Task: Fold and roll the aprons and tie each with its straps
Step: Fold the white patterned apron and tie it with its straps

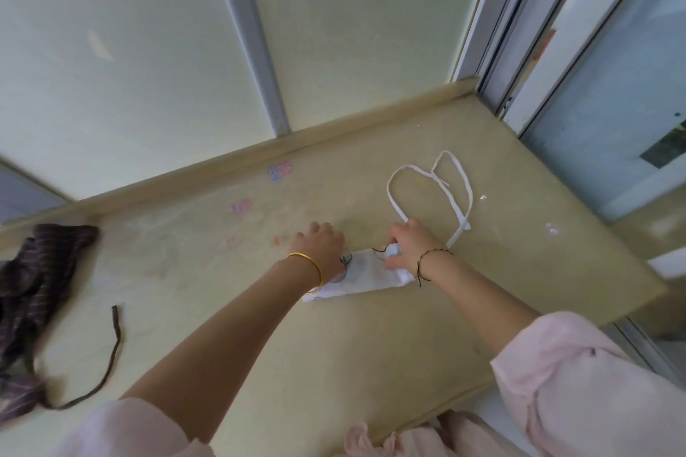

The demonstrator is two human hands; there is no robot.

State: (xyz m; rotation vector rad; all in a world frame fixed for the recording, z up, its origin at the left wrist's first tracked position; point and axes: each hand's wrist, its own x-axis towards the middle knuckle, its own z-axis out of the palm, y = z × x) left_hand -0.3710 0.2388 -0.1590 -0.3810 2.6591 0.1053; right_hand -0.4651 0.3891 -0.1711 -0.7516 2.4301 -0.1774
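White cloth, rolled into a short soft bundle, lay on the table point(334, 364) directly under both sets of fingers: this was the white apron point(360, 276). The right hand point(408, 249) had its thumb and fingers curled round the bundle's right end, pinching a fold of it. The left hand point(319, 245) sat knuckles-up over the left end with its fingertips bent down out of sight, so whether it gripped or only pressed could not be told. Just beyond the right fingertips the apron's white straps point(430, 189) trailed away in loose loops across the table, one run passing close by the knuckles.

By the look of it the roll was light and limp, with no stiffness of its own (it would likely spring open if let go). It seemed best pinned at both ends from above, one hand keeping pressure while the other reached past its fingertips for the strap nearest the roll. The tape looked thin, flat and apt to twist.

Well off to the left of the left fingers lay a dark striped apron point(37, 289), crumpled, its dark strap point(111, 356) trailing.
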